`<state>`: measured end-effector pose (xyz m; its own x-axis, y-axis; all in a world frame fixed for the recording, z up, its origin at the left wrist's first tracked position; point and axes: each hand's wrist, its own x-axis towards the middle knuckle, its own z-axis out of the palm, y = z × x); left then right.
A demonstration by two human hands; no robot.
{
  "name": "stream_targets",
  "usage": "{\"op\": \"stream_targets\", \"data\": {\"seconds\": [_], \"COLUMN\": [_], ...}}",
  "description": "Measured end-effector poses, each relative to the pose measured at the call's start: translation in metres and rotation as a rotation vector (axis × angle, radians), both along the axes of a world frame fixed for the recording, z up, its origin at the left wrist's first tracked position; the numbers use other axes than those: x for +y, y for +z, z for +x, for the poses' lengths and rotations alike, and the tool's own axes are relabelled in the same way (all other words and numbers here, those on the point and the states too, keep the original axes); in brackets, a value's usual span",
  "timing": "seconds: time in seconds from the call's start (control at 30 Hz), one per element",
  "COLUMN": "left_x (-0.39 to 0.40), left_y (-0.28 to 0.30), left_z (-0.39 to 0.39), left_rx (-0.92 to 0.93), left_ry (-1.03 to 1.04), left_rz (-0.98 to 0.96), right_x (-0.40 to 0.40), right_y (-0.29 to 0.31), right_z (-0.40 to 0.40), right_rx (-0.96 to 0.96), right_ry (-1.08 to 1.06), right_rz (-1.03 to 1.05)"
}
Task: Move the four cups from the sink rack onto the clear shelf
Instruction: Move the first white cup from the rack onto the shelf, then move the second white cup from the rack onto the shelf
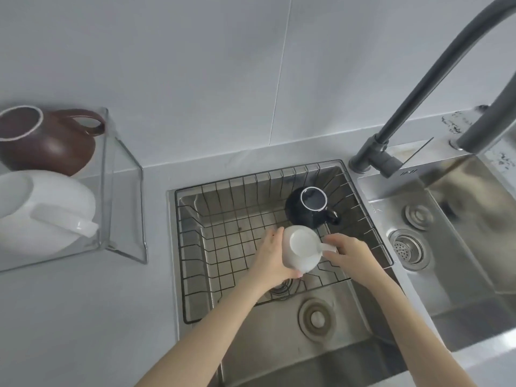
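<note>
A white cup (301, 248) is held bottom-up over the wire sink rack (223, 241). My left hand (269, 259) wraps its left side and my right hand (349, 254) pinches its handle. A dark navy cup (311, 209) sits upside down in the rack's far right corner, just behind the white one. On the clear shelf (122, 191) at the left stand a brown cup (50, 141) at the back and a white cup (42, 210) in front, both upright with handles pointing right.
The rack sits in the left basin of a steel double sink (321, 344); a drain (317, 318) lies below it. A dark grey faucet (413, 107) arches over the right basin (446, 247). Grey countertop (83, 317) lies between shelf and sink.
</note>
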<state>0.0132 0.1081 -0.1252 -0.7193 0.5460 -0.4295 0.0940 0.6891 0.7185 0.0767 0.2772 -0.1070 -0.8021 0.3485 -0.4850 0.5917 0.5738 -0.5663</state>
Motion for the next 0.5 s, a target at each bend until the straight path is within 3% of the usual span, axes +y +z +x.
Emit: {"op": "stream_targets", "data": {"seconds": [0.3, 0.5], "left_x": [0.005, -0.012], "left_y": [-0.017, 0.015], "left_z": [0.000, -0.008], "left_rx": [-0.013, 0.015], "left_ry": [0.119, 0.149], "left_rz": [0.093, 0.126], "right_x": [0.002, -0.006], "right_y": [-0.005, 0.023], "right_z": [-0.011, -0.024], "right_rx": [0.073, 0.153], "right_ry": [0.008, 0.082], "right_rz": [0.042, 0.037]}}
